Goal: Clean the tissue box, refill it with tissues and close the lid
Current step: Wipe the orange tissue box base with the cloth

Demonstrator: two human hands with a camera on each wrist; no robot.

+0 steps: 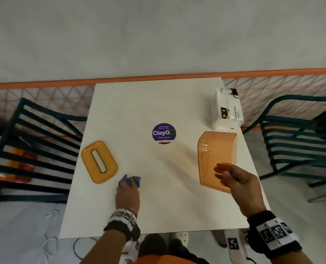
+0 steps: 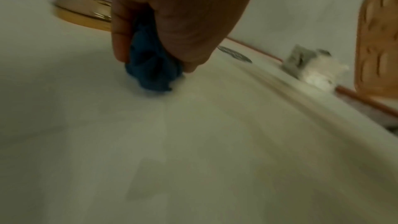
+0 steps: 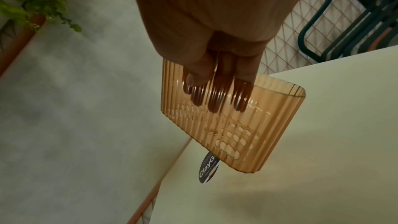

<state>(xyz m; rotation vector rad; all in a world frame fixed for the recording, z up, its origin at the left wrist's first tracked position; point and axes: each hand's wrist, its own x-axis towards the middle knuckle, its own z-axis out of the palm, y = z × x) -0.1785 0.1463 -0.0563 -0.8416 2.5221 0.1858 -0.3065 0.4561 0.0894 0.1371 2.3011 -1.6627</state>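
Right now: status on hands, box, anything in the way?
Left hand grips blue cloth on table. Right hand holds orange tissue box, lid off, tissue pack unopened. Nothing in the way.

Ribbed amber tissue box point(image 1: 216, 159) lifted, lid point(image 1: 99, 162) flat on table, tissue pack point(image 1: 227, 109)
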